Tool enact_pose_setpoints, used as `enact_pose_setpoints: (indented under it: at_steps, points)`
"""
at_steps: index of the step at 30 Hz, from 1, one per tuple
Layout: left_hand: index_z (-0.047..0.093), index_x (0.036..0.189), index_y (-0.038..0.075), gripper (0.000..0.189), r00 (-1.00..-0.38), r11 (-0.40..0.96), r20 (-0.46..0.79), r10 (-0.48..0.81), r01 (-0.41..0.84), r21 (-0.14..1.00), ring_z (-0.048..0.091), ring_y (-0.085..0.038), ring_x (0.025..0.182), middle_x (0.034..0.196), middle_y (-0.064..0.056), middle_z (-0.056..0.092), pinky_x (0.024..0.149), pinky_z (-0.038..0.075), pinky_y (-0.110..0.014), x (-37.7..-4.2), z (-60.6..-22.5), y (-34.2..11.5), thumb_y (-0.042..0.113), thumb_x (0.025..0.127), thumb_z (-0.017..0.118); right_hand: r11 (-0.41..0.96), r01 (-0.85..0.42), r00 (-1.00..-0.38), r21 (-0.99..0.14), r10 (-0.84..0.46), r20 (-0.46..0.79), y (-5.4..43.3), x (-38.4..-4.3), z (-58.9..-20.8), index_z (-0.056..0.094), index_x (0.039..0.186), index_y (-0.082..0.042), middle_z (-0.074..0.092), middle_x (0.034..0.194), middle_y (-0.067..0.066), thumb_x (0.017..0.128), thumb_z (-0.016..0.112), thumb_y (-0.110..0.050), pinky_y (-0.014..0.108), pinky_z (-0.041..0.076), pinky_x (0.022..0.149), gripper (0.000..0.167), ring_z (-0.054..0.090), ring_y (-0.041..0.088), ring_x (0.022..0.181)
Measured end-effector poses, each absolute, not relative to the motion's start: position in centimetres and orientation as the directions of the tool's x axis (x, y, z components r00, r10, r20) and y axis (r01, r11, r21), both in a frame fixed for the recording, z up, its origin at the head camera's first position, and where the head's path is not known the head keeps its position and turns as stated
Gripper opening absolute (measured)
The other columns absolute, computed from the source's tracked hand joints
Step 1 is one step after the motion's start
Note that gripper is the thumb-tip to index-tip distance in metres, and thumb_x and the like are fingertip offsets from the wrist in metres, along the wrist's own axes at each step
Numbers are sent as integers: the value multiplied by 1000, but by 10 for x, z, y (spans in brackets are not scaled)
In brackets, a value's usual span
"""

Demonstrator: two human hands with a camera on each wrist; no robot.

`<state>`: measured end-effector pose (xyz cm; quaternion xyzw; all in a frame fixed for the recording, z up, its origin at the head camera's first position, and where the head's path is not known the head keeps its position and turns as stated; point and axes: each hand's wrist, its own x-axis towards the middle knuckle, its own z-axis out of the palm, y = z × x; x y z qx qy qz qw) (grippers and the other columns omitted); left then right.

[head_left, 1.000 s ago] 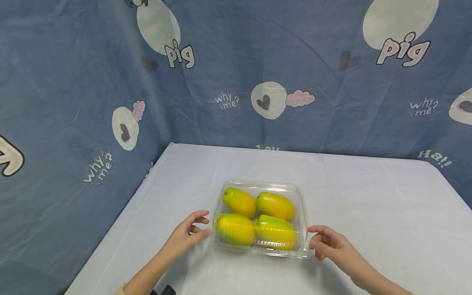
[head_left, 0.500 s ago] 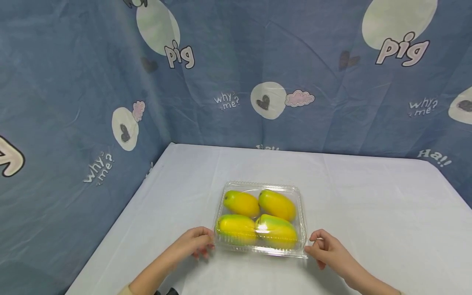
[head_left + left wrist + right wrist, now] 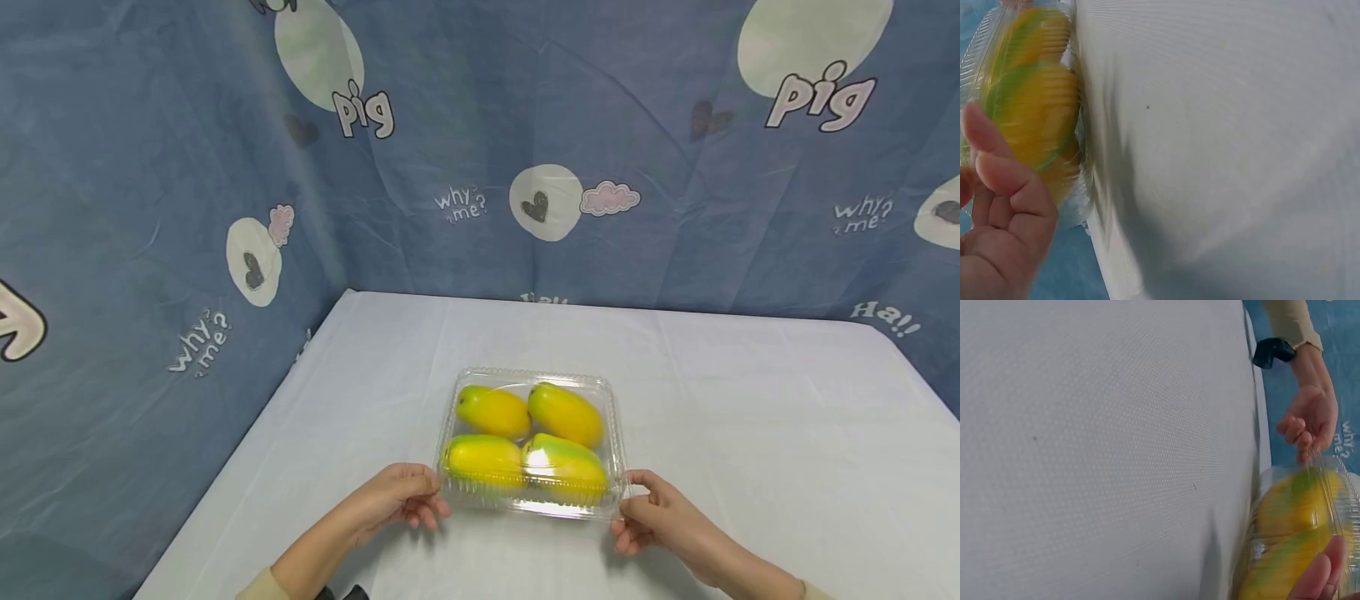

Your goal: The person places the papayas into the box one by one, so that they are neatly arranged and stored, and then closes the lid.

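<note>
A clear plastic clamshell box (image 3: 528,506) lies on the white-covered table, its lid down over several yellow-green mangoes (image 3: 564,471). My left hand (image 3: 401,498) pinches the box's rim near the front left corner, its other fingers loosely bent below. At the front right corner my right hand (image 3: 663,518) pinches the rim between thumb and forefinger. The left wrist view shows my left hand (image 3: 1013,219) at the box's ribbed side, with mangoes (image 3: 1038,109) behind the plastic. In the right wrist view my right fingertips (image 3: 1317,575) overlap the box's near edge.
The white cloth (image 3: 765,417) covers the tabletop around the box. A blue printed curtain (image 3: 645,100) hangs behind and along the left side. A dark wrist mount (image 3: 1272,353) sits on my left forearm.
My left hand has come down and inward from beside the box to its front left rim. My right hand has moved in to grip the front right corner. The mangoes have shifted slightly.
</note>
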<state>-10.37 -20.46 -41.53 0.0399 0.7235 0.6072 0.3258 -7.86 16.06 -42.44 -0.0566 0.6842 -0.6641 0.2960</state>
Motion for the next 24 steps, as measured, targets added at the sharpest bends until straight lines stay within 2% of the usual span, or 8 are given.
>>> enact_pose_setpoints:
  at_steps: [3,12,17,21,24]
  points:
    - [58,92,-3,25,-793,254,-411,450,-327,910,60,-8,62,74,2,68,55,42,-19,-103,-415,-204,18,89,47,109,313,-818,-944,-474,-326,160,-78,-424,15,127,12,63,77,4,90,45,-13,29,52,63,53,60,14,64]
    - [57,83,4,16,-810,249,-389,438,-307,919,59,-7,61,71,3,66,56,41,-19,-104,-415,-203,16,88,47,100,308,-816,-946,-483,-317,160,-76,-425,13,128,12,62,76,3,92,44,-13,29,52,63,54,59,12,63]
    - [56,89,0,22,-814,284,-411,410,-314,906,60,-8,59,73,1,67,55,41,-21,-103,-413,-201,21,90,47,137,307,-805,-942,-490,-333,164,-76,-425,14,131,12,64,79,6,94,45,-18,30,53,64,57,61,15,66]
    - [49,113,-5,38,-877,364,-385,288,-271,891,60,-12,60,85,-5,68,56,45,-25,-99,-407,-198,26,91,50,337,175,-830,-925,-455,-322,175,-79,-418,25,132,9,65,91,8,94,49,-26,34,51,67,57,60,19,78]
    - [40,130,0,49,-961,480,-243,131,-153,864,61,-14,69,104,-11,64,59,48,-28,-97,-400,-197,27,91,53,562,-52,-906,-826,-375,-198,184,-84,-409,37,130,5,63,104,13,92,52,-30,42,49,75,53,59,28,93]
